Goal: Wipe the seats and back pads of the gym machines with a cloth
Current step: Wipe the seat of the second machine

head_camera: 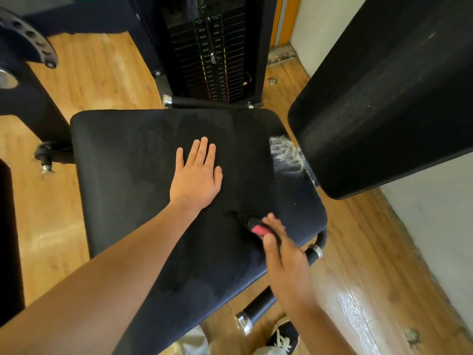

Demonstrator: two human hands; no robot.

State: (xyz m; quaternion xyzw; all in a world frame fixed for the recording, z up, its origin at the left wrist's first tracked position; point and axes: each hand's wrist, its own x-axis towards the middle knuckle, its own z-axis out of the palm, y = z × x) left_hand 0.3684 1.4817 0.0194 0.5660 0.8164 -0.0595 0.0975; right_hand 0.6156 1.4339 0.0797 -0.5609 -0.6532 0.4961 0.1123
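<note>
While left hand (195,179) lies spread on seat (122,162), right hand (281,252) grips cloth (256,226) near edge.

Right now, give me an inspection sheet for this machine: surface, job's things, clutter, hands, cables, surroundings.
Surface: black seat, white dusty smear at its far right edge, beside the back pad.
Job's things: dark cloth with a pink part on the seat, under the right hand.
Clutter: small bits of debris on the wood floor.
Hands: left hand flat on the seat, fingers straight; right hand blurred, on the cloth, grip unclear.
Cables: one above the weight stack.
Surroundings: white wall, chrome-capped handles, a shoe.
</note>
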